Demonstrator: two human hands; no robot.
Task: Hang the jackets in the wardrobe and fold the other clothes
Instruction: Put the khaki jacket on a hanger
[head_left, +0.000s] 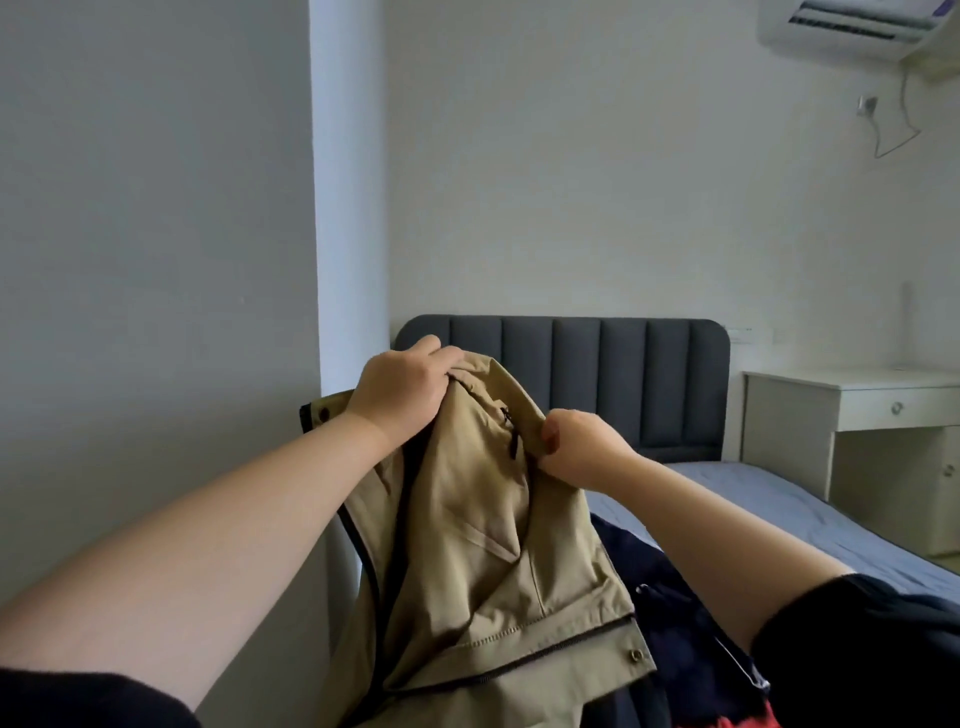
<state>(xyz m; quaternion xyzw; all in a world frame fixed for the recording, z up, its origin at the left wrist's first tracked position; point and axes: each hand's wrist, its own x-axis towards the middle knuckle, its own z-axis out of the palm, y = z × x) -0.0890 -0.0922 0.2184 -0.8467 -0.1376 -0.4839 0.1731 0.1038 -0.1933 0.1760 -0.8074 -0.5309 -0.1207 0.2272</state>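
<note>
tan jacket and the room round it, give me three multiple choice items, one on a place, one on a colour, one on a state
1. Where does the navy garment lie?
A. on the bed, beside the tan jacket
B. on a chair
C. on the floor

2. What colour is the headboard?
A. white
B. dark grey
C. red

3. How is the tan jacket held?
A. it lies loose, untouched
B. by one hand alone
C. by both hands, held up

Answers:
1 A: it lies on the bed, to the right of the jacket.
2 B: its padded panels are dark grey against the pale wall.
3 C: the left hand grips the top of the jacket and the right hand pinches an edge.
</note>
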